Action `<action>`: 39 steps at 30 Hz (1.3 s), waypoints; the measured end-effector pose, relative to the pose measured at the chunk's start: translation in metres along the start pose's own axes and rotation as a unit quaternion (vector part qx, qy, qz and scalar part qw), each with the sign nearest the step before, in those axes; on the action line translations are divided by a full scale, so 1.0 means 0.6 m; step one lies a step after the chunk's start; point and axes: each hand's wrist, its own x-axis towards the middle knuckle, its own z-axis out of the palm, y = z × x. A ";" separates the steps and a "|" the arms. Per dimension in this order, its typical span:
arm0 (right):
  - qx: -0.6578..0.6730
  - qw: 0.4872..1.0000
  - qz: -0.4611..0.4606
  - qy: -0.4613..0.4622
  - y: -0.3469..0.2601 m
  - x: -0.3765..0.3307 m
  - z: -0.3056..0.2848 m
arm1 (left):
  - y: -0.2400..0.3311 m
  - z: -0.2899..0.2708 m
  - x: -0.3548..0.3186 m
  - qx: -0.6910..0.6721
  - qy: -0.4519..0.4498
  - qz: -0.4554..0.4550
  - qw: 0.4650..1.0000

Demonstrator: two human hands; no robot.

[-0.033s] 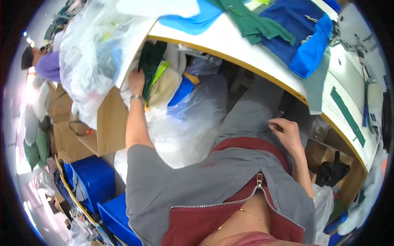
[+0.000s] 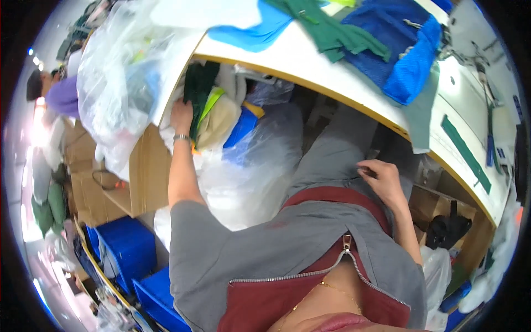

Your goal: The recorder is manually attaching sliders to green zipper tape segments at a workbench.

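My left hand (image 2: 181, 115), with a metal-banded watch at the wrist, is down in the opening under the white table's edge. Its fingers are closed at the side of a dark green cloth (image 2: 200, 83); some of the fingertips are hidden. Beside that cloth lie a lime-yellow strip of cloth (image 2: 212, 102), a beige cloth (image 2: 220, 123) and a blue piece (image 2: 240, 129) with a yellow end. Clear plastic (image 2: 232, 177) spreads below them. In front of my right thigh hovers my right hand (image 2: 383, 178), fingers loosely bent and a gap at the thumb, nothing visible in it.
The white table (image 2: 310, 61) curves overhead with a green garment (image 2: 326, 34) and blue mesh fabric (image 2: 387, 33) on it. A large clear plastic bag (image 2: 113, 72) hangs at the left, above cardboard boxes (image 2: 149, 171) and blue bins (image 2: 128, 246). A person in a purple sleeve (image 2: 62, 99) is beyond.
The view has shifted slightly, so the table and its fabrics sit a little further left. My left hand stays at the dark green cloth; my right hand keeps its pose.
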 end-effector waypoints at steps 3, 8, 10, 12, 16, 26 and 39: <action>-0.059 0.998 -0.020 -0.001 0.022 -0.002 -0.005 | 0.083 -0.010 -0.026 0.003 0.035 0.060 0.998; -0.127 0.988 -0.084 -0.030 0.037 0.015 0.012 | 0.186 -0.088 -0.094 -0.236 -0.014 0.200 0.951; -0.124 0.986 -0.110 -0.019 0.035 0.023 0.015 | 0.271 -0.153 -0.140 -0.382 0.003 0.291 0.877; -0.121 0.988 -0.100 0.000 0.033 0.011 0.006 | 0.370 -0.219 -0.177 -0.378 -0.015 0.353 0.856; -0.131 0.987 -0.094 0.022 0.032 -0.028 -0.005 | 0.533 -0.259 -0.171 -0.386 0.091 0.441 0.805; -0.088 0.990 -0.048 0.101 0.079 -0.090 -0.021 | 0.629 -0.183 -0.040 -0.124 0.053 0.419 0.898; -0.069 0.990 -0.040 0.119 0.134 -0.123 -0.029 | 0.614 -0.142 0.097 -0.335 0.030 0.311 0.889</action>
